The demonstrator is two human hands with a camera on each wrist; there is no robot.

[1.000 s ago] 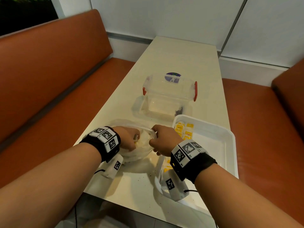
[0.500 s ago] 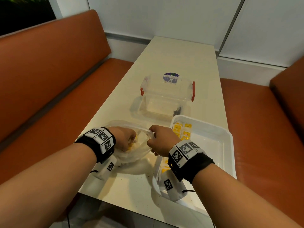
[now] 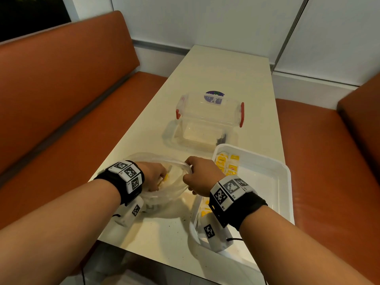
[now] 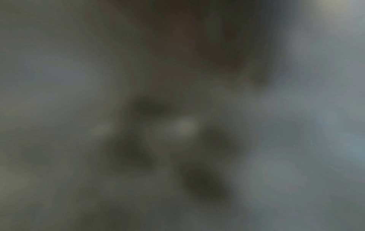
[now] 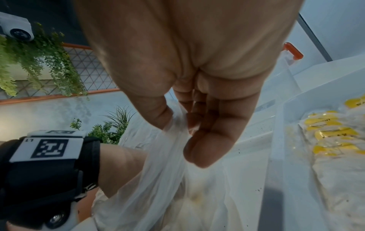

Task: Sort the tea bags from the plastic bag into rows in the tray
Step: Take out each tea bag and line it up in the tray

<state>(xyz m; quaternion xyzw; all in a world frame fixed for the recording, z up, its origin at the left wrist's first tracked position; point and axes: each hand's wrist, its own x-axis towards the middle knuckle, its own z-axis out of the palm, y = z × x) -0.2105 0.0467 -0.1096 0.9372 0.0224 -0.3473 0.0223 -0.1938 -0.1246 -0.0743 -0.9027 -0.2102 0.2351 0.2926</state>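
A clear plastic bag [image 3: 164, 194] lies on the table near the front edge, with yellow tea bags dimly showing inside it [image 5: 195, 198]. My right hand [image 3: 190, 167] pinches the bag's right rim between thumb and fingers [image 5: 207, 132] and holds it up. My left hand [image 3: 156, 177] is sunk into the bag's mouth, next to a yellow tea bag [image 3: 165, 177]. Its fingertips are hidden, and the left wrist view is only a blur. The white tray [image 3: 267, 175] stands just right of the bag, with several yellow tea bags [image 3: 228, 163] in rows along its left side [image 5: 331, 134].
A clear storage box [image 3: 207, 120] with red handles stands behind the bag and the tray, with a purple-labelled lid behind it. The narrow cream table [image 3: 226, 68] runs away from me between two orange benches [image 3: 61, 99]. Dark crumbs lie on the table by the bag.
My left hand has shifted a little toward me and lower inside the bag. The right hand keeps its hold on the bag's rim.
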